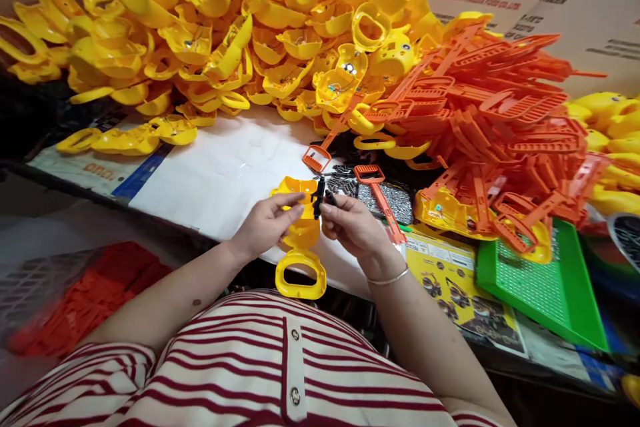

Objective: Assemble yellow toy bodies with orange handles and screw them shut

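Note:
A small black plastic part (319,197) stands upright between my two hands, above a yellow plastic shell half (303,233) with a loop handle. My right hand (354,221) pinches this part at its right side, and a second small black piece (330,197) shows at the fingertips. My left hand (273,221) is closed in a pinch just left of the part; whether it grips the part's short side arm or something tiny cannot be made out. The yellow shell half lies with its hollow side up near the table's front edge, its handle toward me.
A large heap of yellow shells (200,40) fills the back. Orange slotted handle pieces (505,107) are piled at right. Near my right hand lie black parts (345,177), a box of small metal pieces (387,203) and an orange piece (383,200). A green tray (575,280) stands right.

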{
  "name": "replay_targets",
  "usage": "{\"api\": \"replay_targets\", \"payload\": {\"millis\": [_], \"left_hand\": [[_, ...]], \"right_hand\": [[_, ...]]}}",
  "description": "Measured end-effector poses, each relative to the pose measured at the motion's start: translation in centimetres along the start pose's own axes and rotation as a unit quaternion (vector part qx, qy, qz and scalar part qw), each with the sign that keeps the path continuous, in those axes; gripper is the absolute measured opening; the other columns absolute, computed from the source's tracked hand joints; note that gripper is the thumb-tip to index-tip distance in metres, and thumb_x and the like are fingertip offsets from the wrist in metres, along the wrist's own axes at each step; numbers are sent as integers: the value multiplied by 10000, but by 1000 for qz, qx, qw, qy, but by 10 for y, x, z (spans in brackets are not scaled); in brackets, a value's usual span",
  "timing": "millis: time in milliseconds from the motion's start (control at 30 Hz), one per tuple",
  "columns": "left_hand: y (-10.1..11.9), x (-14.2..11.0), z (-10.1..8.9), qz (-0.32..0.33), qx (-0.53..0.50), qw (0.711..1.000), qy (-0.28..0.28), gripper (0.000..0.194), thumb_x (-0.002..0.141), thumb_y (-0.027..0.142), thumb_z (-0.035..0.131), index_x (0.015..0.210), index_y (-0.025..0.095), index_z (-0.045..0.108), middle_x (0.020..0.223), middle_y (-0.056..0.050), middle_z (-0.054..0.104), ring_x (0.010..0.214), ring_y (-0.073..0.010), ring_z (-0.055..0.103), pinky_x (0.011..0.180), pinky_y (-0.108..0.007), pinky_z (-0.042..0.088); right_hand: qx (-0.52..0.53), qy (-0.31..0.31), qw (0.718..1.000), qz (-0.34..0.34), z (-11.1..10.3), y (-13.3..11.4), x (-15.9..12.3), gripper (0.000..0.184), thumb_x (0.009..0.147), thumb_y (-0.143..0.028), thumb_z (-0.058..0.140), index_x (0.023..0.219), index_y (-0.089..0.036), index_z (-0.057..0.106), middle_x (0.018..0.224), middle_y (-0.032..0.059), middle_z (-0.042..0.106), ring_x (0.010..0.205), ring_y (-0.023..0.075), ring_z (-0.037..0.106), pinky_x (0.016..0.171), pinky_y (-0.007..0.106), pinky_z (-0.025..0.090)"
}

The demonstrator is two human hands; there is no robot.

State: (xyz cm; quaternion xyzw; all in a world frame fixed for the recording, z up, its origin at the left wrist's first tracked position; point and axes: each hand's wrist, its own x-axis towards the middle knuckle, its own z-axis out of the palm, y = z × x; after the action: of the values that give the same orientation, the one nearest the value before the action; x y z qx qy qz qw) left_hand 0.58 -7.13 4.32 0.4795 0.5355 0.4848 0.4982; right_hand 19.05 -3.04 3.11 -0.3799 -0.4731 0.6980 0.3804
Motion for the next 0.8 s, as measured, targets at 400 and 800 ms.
{"api": "replay_targets", "payload": {"millis": [400, 800], "left_hand": [[-21, 1, -11, 54, 22, 997, 43, 257, 839, 405, 610, 880, 169, 705, 680, 5, 633, 523, -99, 532, 552, -244, 459], [-26, 12, 17, 292, 536, 778, -151, 190, 906, 265, 530, 883, 133, 665, 822, -83, 745, 813, -219, 699, 1036, -479, 398]], "right_hand": [[-111, 92, 985, -97, 27, -1, -21, 429, 780, -606, 654, 1012, -245, 661, 552, -76, 455, 442, 76, 415, 395, 223, 345], [-240, 184, 933, -195, -8, -6, -27, 251, 799, -452, 697, 979, -277, 689, 654, -29, 627, 424, 97, 529, 395, 264, 449]]}}
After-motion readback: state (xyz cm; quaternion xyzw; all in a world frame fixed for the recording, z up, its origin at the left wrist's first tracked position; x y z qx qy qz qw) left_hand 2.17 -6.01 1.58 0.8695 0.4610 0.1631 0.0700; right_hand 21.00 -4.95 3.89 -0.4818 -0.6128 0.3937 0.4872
